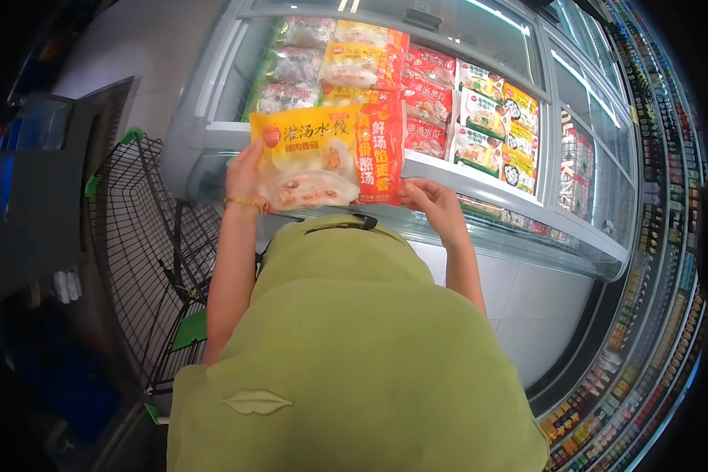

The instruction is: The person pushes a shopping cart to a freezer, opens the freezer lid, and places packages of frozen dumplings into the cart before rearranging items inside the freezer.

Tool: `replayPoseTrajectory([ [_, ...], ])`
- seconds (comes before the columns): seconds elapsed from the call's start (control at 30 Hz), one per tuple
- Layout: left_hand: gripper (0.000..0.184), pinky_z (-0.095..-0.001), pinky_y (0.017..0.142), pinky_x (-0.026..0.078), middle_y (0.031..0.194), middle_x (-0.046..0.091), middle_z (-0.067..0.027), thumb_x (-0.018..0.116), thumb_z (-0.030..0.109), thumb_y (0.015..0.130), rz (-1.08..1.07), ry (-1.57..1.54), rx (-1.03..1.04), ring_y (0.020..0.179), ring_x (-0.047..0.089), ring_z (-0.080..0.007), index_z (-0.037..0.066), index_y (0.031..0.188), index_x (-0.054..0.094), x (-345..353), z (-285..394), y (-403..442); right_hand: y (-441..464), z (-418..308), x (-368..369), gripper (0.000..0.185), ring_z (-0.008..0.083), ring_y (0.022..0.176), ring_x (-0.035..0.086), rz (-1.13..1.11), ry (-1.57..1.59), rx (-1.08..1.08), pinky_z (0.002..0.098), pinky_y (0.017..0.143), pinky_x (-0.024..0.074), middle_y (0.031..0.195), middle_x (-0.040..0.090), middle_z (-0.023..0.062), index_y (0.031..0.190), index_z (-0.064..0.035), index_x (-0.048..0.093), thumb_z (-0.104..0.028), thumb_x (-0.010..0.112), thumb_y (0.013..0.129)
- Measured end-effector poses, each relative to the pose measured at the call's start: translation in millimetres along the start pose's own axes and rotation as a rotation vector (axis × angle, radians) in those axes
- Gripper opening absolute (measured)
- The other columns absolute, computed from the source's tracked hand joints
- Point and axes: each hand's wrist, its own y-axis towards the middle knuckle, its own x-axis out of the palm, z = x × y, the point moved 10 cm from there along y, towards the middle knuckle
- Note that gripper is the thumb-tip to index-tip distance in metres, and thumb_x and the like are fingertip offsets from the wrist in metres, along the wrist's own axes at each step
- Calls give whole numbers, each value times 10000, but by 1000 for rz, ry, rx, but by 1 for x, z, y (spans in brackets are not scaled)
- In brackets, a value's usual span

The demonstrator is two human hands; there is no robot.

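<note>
a green shirt (370, 338) fills the foreground, seen from above. just beyond it, a yellow and red bag of frozen dumplings (311, 169) is held front side up, outside the open freezer (480, 185) and not in the wire cart (130, 212) at left. the left hand (244, 169) grips the bag's left edge, fingers closed around it; the right hand (436, 206) pinches its lower right corner. both forearms reach forward, wrists bent inward. the bag looks sealed, and similar packs (354, 64) lie in rows behind it.
</note>
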Motion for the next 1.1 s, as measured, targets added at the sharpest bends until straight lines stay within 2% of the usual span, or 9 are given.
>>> replayPoseTrajectory([
  [0.13,281,-306,747,525,1025,644,-109,581,153,905,-19,1,9,871,639,-190,-48,1100,597,-2,1,5,6,-6,4,367,138,826,632,-16,-65,-3,264,760,498,906,674,98,1030,45,641,-277,664,856],
  [0.33,288,-304,748,526,1031,643,-108,590,149,900,-38,5,19,882,639,-189,-49,1108,599,6,5,2,5,-32,19,400,124,764,646,-35,-372,-9,256,691,510,853,691,106,1011,76,649,-264,714,811],
  [0.43,335,-302,830,504,1115,618,-109,548,183,930,-40,65,-11,978,615,-184,-37,1182,554,5,2,4,6,-33,35,368,118,762,646,-154,-271,-4,251,694,513,857,690,98,1004,65,651,-242,716,812],
  [0.5,335,-303,826,506,1112,619,-110,548,182,930,-47,56,-24,975,617,-187,-39,1183,553,5,2,6,9,-28,42,312,102,773,636,-215,-261,-38,243,698,512,882,683,78,1002,53,640,-204,695,834],
  [0.73,338,-291,813,513,1096,623,-121,543,165,929,-16,68,-42,926,631,-193,-55,1186,544,8,6,-2,15,-5,42,244,79,810,599,-191,55,-46,238,738,481,926,659,45,1034,7,590,-197,604,902],
  [0.87,312,-283,762,518,1064,632,-123,596,124,889,-116,124,-28,898,629,-177,-53,1144,582,16,25,0,17,-6,36,249,82,819,601,-122,173,-19,241,743,475,933,655,56,1060,-18,556,-223,579,920],
  [0.97,348,-279,761,511,1081,631,-141,598,136,884,-198,363,127,912,625,-170,-62,1168,566,35,48,-1,19,-14,34,242,90,814,607,-63,249,-9,244,728,481,941,653,70,1055,-29,540,-229,576,923],
  [1.03,393,-267,717,511,1086,635,-158,618,179,873,-120,701,463,924,621,-151,-57,1183,560,42,75,-9,23,-15,31,240,95,807,610,-28,293,10,246,721,484,945,653,77,1050,-32,534,-232,576,924],
  [1.1,408,-262,691,513,1065,644,-163,629,212,865,-62,801,511,899,629,-151,-56,1167,569,35,80,-19,24,-7,30,269,78,828,609,-36,298,29,230,738,484,1007,642,73,1085,-44,525,-245,583,916],
])
